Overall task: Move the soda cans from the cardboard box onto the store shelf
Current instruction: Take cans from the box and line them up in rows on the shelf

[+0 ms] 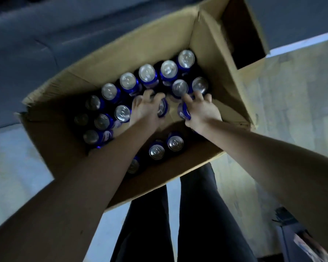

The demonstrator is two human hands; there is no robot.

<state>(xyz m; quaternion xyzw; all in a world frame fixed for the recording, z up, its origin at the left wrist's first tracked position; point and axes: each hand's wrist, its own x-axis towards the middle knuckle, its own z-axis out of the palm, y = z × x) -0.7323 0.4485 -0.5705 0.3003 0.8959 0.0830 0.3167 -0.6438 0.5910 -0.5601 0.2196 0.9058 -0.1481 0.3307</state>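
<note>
Dim floor beneath, left grip and right grip each curl round a can in the box, either may slip on lifting, toppling neighbours.

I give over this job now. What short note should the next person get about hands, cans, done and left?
Left hand grips a blue soda can inside the cardboard box.
Right hand grips a second can there.
Other cans stand upright in the box.
Done: both cans gripped; shelf not in view.
Left: lift both out, shelve them, then the rest.
</note>
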